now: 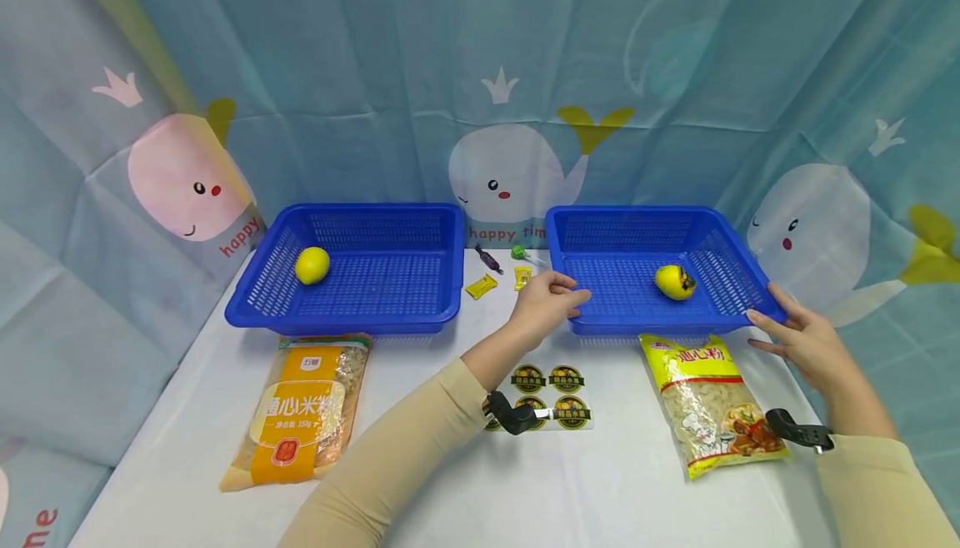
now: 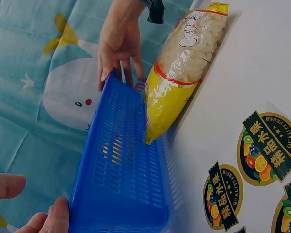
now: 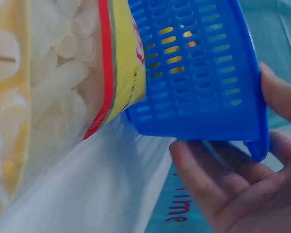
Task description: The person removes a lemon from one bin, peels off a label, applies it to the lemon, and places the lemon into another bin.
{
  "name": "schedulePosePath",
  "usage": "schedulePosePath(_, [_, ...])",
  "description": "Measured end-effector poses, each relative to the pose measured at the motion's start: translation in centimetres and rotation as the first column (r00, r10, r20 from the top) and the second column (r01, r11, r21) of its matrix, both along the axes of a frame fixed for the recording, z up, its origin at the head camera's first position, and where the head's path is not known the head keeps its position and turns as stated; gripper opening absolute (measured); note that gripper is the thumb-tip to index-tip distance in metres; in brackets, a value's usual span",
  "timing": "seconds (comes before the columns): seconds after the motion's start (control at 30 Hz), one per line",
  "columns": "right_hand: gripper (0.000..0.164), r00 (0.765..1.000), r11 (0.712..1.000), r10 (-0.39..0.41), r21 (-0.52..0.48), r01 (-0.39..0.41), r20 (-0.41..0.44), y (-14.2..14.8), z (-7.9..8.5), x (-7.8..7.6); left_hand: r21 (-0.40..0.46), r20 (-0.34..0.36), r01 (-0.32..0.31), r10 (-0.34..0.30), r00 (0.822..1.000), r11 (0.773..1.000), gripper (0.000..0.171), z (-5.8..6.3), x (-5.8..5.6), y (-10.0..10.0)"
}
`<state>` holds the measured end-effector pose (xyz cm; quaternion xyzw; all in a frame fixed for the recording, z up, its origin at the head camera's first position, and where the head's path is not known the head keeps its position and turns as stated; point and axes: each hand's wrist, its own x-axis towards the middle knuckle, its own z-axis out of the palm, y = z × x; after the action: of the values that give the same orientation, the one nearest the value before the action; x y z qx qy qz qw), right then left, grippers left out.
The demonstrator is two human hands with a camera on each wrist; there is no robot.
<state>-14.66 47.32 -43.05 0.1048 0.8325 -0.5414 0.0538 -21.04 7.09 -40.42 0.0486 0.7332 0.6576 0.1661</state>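
So my read is that the step in hand is getting a two-handed hold on the right basket (image 1: 622, 323), which sits toward the far right of the table (image 1: 630, 465), just behind the right bag (image 1: 708, 406). Left hand (image 1: 546, 306) is at its left end, bent fingers touching the rim and thumb sticking out off it; honestly can't tell if that's a real grip. Right hand (image 1: 810, 344) has the right near corner, fingers above and below the rim. I'd say the next move calls for the left to grip as firmly as the right, then keeping things level, because the dark-topped fruit (image 1: 675, 282) inside could roll. Head count, left to right: two baskets, counting the left basket (image 1: 345, 320) with one plain yellow fruit (image 1: 312, 265) in it; two bags, the left bag (image 1: 300, 414) being the orange one; four sweets between the baskets, namely two yellow sweets (image 1: 481, 285), one purple sweet (image 1: 490, 259) and one green lollipop (image 1: 518, 253); then the stickers (image 1: 566, 379), four easy to see plus part of a fifth by the left wrist, so no full total there.
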Motion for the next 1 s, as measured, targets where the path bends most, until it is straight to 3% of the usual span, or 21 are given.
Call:
schedulePosePath(0.13, [0.089, 1.000, 0.975, -0.025, 0.221, 0.023, 0.006, -0.4, 0.8, 0.4, -0.004, 0.004, 0.036, -0.036, 0.999, 0.999, 0.029, 0.1, 0.0, -0.4])
schedulePosePath(0.3, [0.091, 0.983, 0.893, -0.164, 0.410, 0.184, -0.084, -2.3, 2.4, 1.1, 0.001, -0.015, 0.080, -0.079, 0.997, 0.997, 0.031, 0.6, 0.1, -1.2])
schedulePosePath(0.4, [0.079, 0.934, 0.841, -0.255, 0.419, 0.343, -0.251, -4.1, 2.7, 1.4, -0.018, -0.029, 0.100, -0.101, 0.994, 0.995, 0.032, 0.9, 0.2, -2.0])
schedulePosePath(0.5, [0.067, 0.865, 0.813, -0.272, 0.379, 0.441, -0.422, -6.4, 3.0, 1.4, -0.038, -0.045, 0.111, -0.113, 0.993, 0.993, 0.032, 1.4, 0.2, -3.1])
schedulePosePath(0.6, [0.061, 0.830, 0.836, -0.226, 0.336, 0.434, -0.510, -9.1, 3.4, 1.2, -0.025, -0.071, 0.110, -0.112, 0.991, 0.994, 0.032, 2.0, -0.1, -4.3])
schedulePosePath(0.8, [0.061, 0.832, 0.915, -0.115, 0.269, 0.302, -0.543, -14.6, 4.2, 0.5, 0.024, -0.108, 0.073, -0.070, 0.992, 0.997, 0.031, 3.4, -1.3, -6.7])
schedulePosePath(1.0, [0.060, 0.823, 0.970, -0.011, 0.195, 0.147, -0.569, -19.2, 4.8, 0.4, -0.025, -0.132, 0.007, -0.010, 0.991, 1.000, 0.034, 4.9, -2.6, -9.3])
